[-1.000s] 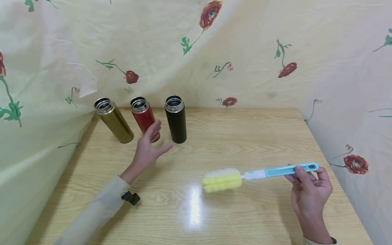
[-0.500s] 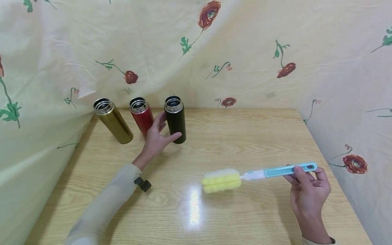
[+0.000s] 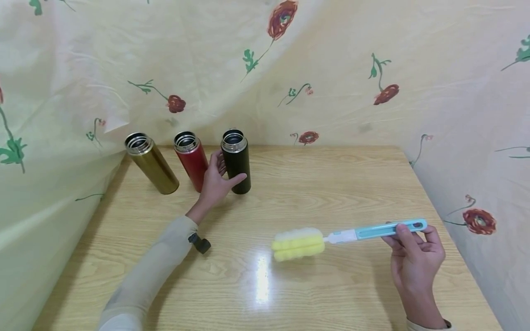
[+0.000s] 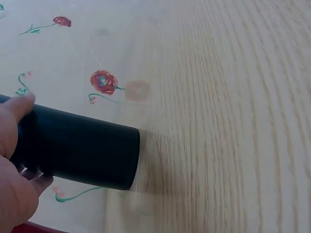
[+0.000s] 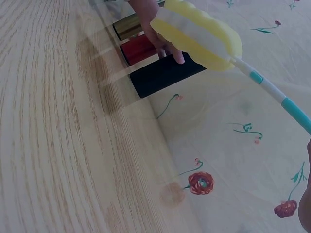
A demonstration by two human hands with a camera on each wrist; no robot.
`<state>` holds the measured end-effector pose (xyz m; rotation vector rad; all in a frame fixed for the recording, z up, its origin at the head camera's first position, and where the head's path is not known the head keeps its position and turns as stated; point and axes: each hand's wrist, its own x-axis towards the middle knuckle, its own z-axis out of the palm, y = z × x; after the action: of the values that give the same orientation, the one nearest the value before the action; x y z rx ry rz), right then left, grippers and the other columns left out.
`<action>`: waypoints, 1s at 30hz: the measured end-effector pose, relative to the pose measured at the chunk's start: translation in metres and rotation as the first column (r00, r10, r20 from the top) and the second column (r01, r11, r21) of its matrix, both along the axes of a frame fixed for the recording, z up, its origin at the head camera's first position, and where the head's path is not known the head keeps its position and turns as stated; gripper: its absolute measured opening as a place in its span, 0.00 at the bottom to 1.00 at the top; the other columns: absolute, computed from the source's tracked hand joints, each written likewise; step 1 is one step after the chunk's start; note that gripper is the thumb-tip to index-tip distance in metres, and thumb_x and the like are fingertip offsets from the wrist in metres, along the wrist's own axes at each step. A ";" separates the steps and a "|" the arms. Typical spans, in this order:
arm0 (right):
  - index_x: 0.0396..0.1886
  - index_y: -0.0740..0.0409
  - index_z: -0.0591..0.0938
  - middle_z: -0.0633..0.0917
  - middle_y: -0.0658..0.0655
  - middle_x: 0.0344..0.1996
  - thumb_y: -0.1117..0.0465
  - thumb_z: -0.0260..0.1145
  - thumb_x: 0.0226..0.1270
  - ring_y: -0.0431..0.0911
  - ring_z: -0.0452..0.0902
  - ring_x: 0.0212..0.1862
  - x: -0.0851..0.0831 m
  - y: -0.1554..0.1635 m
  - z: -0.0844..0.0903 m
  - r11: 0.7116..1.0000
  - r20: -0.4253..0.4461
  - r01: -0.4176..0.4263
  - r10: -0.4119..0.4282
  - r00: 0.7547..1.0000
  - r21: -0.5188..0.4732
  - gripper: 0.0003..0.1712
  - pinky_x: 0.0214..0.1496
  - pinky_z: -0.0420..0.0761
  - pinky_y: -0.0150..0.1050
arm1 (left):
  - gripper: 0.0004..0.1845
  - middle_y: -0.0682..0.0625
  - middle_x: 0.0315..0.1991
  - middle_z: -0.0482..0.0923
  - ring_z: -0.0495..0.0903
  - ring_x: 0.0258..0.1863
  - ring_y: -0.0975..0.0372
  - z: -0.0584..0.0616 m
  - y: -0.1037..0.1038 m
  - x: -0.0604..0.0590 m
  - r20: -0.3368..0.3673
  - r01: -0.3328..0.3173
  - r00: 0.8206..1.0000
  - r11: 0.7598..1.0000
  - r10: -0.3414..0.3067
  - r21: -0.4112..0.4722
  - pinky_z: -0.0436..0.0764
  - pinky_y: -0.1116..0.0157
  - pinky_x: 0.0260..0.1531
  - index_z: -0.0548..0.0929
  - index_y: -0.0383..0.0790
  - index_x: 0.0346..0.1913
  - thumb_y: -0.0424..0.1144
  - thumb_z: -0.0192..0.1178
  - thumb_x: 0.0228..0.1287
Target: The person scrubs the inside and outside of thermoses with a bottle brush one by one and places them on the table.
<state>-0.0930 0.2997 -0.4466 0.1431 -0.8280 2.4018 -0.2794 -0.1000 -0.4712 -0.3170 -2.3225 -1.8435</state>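
My left hand (image 3: pixel 216 181) grips the black thermos bottle (image 3: pixel 240 172), its thumb across the front and its fingers at the left side. The bottle stands upright and lidless with a silver threaded neck. In the left wrist view the thumb and fingers lie on opposite sides of the black thermos bottle (image 4: pixel 87 145). My right hand (image 3: pixel 418 262) holds a bottle brush (image 3: pixel 299 244) by the end of its light blue handle (image 3: pixel 381 231), thumb on top. The yellow and white sponge head points left, above the table. In the right wrist view the sponge head (image 5: pixel 199 36) overlaps the black bottle's upper end.
A red thermos bottle (image 3: pixel 192 161) stands lidless just left of the black one, and a gold thermos bottle (image 3: pixel 153 165) farther left. All are near the back edge of the wooden table (image 3: pixel 331 184). Flower-patterned cloth (image 3: pixel 343 55) rises behind and at both sides.
My left hand has moved right from in front of the red bottle to the black one and taken hold of it. The right hand and brush have stayed nearly still.
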 end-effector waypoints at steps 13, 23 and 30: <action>0.42 0.82 0.73 0.86 0.74 0.29 0.90 0.49 0.66 0.59 0.89 0.30 -0.001 0.003 0.004 1.000 0.011 0.010 -0.010 1.000 0.028 0.10 0.33 0.87 0.47 | 0.46 0.41 0.67 0.75 0.77 0.64 0.50 0.006 0.002 0.003 -0.006 0.006 1.000 0.999 -0.006 -0.040 0.76 0.51 0.66 0.66 0.42 0.72 0.39 0.81 0.51; 0.42 0.85 0.77 0.86 0.70 0.26 0.88 0.54 0.65 0.56 0.89 0.29 -0.018 0.012 0.036 0.995 0.062 0.017 -0.023 0.998 0.100 0.09 0.33 0.87 0.45 | 0.46 0.43 0.59 0.82 0.84 0.53 0.52 0.020 -0.003 0.033 -0.068 0.154 0.982 0.959 -0.174 -0.239 0.82 0.45 0.55 0.70 0.44 0.72 0.45 0.81 0.51; 0.36 0.91 0.74 0.72 0.62 0.16 0.93 0.55 0.59 0.56 0.87 0.26 -0.039 0.017 0.084 0.977 -0.079 0.122 -0.110 0.991 0.176 0.06 0.30 0.87 0.48 | 0.45 0.44 0.62 0.81 0.83 0.56 0.51 0.036 -0.007 0.059 -0.112 0.244 0.947 0.904 -0.300 -0.352 0.84 0.48 0.55 0.73 0.43 0.71 0.43 0.82 0.48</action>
<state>-0.1316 0.3168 -0.3625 0.2399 -0.9935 2.1988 -0.2207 -0.1070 -0.4348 -0.8461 -2.5717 -1.4434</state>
